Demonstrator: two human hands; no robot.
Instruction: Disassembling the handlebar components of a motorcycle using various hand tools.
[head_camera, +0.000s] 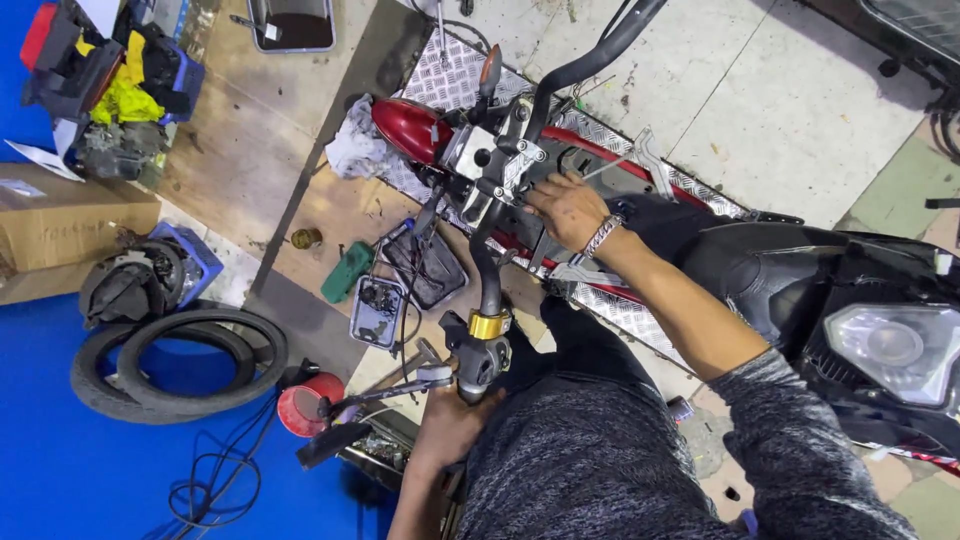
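Down low, the left hand (450, 425) is gripping the handlebar (487, 300), fingers clamped around it. Meanwhile the right hand (567, 210) is resting open-fingered on the motorcycle's frame (600, 155), with tyres (180, 365) and a parts tray (377, 312) lying beside.

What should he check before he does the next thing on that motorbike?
1. Left hand gripping the handlebar end: ok.
2. Right hand on the steering clamp: ok, touching it.
3. Tool in the right hand: cannot tell, fingers hide it.
4. Parts tray within reach: ok, on the floor beside the bike.
5. Cables and tyres underfoot: not ok, loose on the floor.
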